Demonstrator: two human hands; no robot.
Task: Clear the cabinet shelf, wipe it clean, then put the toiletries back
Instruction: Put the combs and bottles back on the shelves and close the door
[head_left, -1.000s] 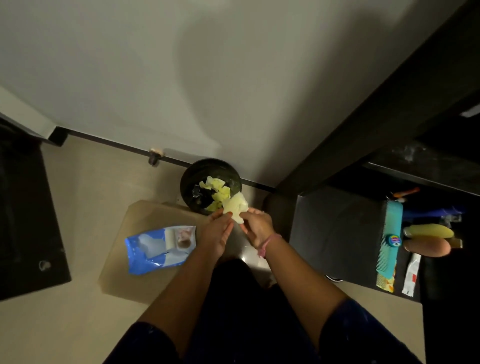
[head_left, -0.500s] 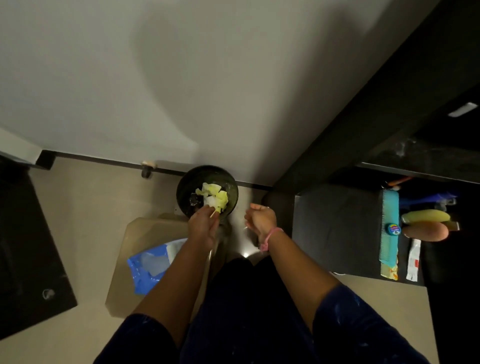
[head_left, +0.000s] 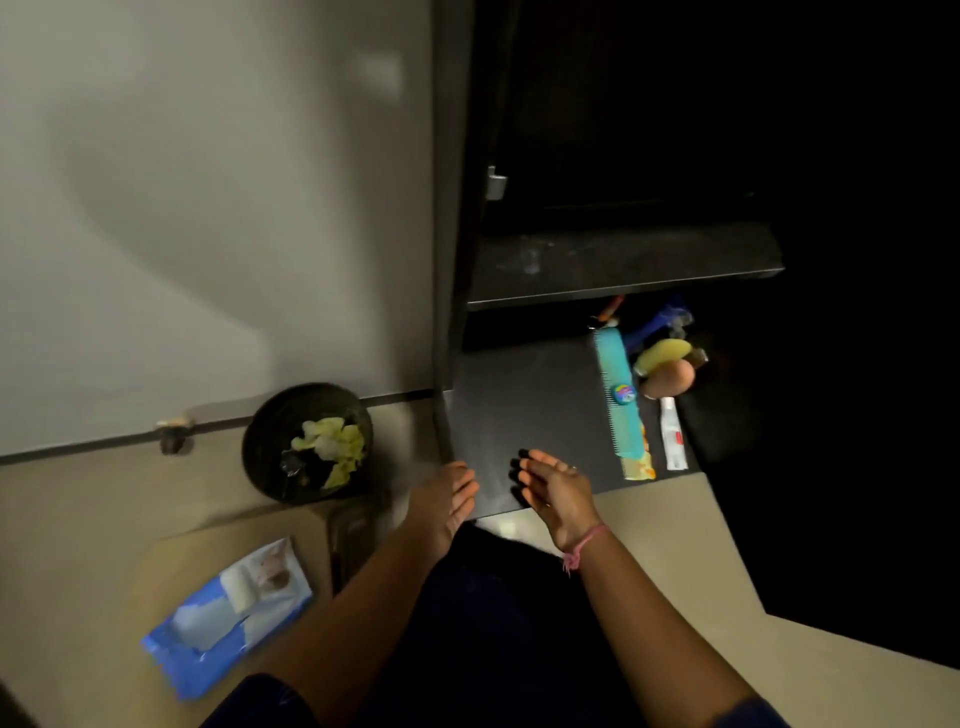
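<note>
Dark shelf board (head_left: 524, 415) looks wiped, my left hand (head_left: 447, 499) and right hand (head_left: 553, 488) both loose and empty, toiletries bunched at its right edge by the teal comb (head_left: 618, 400); careless reach could roll the bottles (head_left: 667, 364) off.

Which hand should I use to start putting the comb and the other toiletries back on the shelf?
Probably the right hand: it is open, empty and nearer the teal comb and white tube. The left hand, also open, sits farther from them, nearer the bin.
</note>
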